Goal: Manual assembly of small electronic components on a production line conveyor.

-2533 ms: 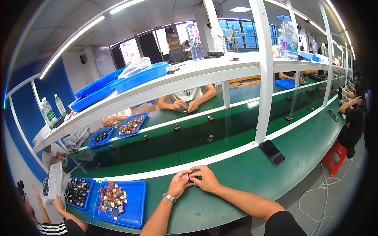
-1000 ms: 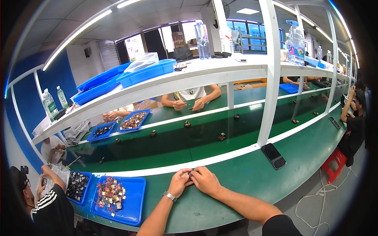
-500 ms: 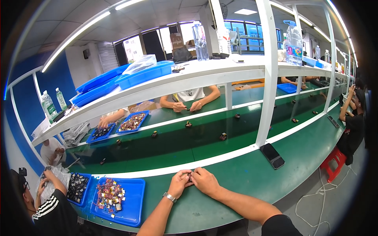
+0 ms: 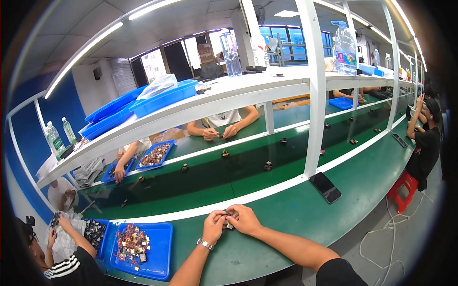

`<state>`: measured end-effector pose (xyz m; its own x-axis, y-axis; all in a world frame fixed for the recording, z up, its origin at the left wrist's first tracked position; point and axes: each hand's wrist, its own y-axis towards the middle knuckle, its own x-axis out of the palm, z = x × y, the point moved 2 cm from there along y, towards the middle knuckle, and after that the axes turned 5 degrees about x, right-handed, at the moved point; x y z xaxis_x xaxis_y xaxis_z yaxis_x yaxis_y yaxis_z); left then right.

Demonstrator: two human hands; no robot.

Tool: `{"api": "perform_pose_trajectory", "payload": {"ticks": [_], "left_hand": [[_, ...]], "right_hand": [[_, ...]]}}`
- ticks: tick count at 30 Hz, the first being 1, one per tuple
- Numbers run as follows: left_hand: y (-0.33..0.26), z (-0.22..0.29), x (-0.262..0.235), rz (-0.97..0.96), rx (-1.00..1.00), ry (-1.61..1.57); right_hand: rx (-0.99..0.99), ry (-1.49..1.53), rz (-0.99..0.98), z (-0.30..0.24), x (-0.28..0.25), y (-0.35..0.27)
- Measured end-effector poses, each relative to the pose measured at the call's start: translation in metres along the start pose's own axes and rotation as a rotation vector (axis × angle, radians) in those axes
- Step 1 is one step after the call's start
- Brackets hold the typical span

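Observation:
Close together above the green bench, my left hand (image 4: 214,226) and my right hand (image 4: 244,220) hold one small electronic part (image 4: 230,226) between their fingertips. A pale, boxy end of it shows below the fingers, and a dark bit shows above. The fingers hide the rest, so its exact kind is unclear. My left wrist wears a metal-banded watch (image 4: 205,244). Left of that arm lies a blue tray (image 4: 160,248) with a heap of small wired parts (image 4: 132,243) in red, yellow and silver, piled toward its left side.
Beyond a white rail, a dark green belt (image 4: 205,186) carries several spaced small parts. A phone (image 4: 326,187) lies right of a white post (image 4: 313,95). Another blue tray (image 4: 98,233) holds black pieces beside a co-worker at left. People sit opposite; a shelf (image 4: 210,97) spans above.
The held part's pale end now shows below my fingers, where mostly a dark bit showed before. Across the belt at left, a co-worker's arm has reached forward over the tray edge.

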<state>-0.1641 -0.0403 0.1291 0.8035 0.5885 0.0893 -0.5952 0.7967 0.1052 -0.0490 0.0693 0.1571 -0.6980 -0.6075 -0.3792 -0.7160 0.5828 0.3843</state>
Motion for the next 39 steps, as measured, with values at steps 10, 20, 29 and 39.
{"api": "perform_pose_trajectory", "payload": {"ticks": [10, 20, 29, 39], "left_hand": [[0.0, 0.006, -0.004, -0.108, 0.039, -0.075], [0.0, 0.002, -0.009, -0.147, 0.03, -0.116], [-0.002, 0.015, 0.0, -0.102, 0.033, -0.265], [0.001, 0.013, 0.0, -0.119, -0.001, -0.126]], "right_hand": [[0.038, 0.174, 0.014, -0.005, -0.002, 0.002], [-0.003, 0.144, 0.011, -0.007, -0.001, 0.001], [0.164, 0.191, 0.121, 0.015, -0.016, 0.029], [0.345, -0.448, 0.515, 0.124, -0.112, 0.122]]}}
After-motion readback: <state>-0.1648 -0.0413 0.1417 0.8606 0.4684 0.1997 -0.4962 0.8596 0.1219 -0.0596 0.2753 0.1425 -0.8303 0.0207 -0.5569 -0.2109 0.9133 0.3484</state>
